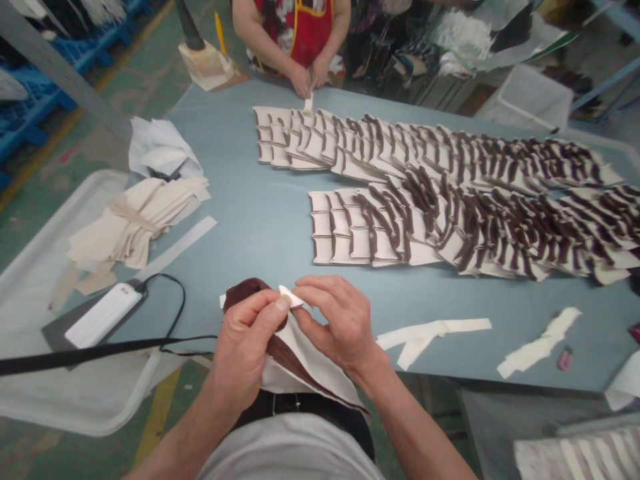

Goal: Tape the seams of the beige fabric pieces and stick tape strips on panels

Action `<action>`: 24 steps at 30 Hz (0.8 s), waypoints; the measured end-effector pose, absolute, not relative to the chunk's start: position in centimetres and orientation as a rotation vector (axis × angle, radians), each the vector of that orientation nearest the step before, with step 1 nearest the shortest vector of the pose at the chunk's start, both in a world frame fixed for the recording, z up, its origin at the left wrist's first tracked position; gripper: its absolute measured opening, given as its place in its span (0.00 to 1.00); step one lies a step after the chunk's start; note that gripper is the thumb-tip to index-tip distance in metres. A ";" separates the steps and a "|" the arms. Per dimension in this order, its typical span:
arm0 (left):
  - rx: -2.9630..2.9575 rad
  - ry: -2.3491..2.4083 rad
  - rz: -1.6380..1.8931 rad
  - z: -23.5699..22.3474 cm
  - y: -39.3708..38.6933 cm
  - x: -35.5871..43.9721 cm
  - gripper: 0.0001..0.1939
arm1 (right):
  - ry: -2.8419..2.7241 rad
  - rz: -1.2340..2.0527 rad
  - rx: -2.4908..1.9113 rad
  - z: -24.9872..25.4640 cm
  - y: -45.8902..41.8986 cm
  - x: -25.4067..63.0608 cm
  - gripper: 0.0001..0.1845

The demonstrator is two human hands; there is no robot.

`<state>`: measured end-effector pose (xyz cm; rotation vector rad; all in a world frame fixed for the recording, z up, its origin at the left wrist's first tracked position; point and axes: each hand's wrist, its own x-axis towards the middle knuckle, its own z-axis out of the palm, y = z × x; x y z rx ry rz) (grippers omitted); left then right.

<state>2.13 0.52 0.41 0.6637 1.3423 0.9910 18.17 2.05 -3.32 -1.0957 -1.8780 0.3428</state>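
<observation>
A brown and off-white sewn piece [293,357] of fabric or leather hangs over the table's near edge, against my body. My left hand [247,340] pinches its upper end between thumb and forefinger, beside a dark brown folded part [245,290]. A small white tip [290,297] sticks up between my two hands. My right hand [337,317] has its thumb and forefinger closed around that tip from the right, its other fingers curled. Just right of this hand lie off-white strips [435,330] on the blue-grey table [250,220].
Two long overlapping rows of brown-edged white pieces [350,233] stretch across the table. At left are tied beige pieces [135,223], a white power bank [103,315] with a cable and a white plastic tray [30,400]. Across the table, a co-worker's hands [310,77] hold a white strip.
</observation>
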 end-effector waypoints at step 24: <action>0.867 1.349 0.912 -1.0 1.1 0.1 0.16 | -1.644 0.917 -1.108 -2.4 1.6 15.7 0.06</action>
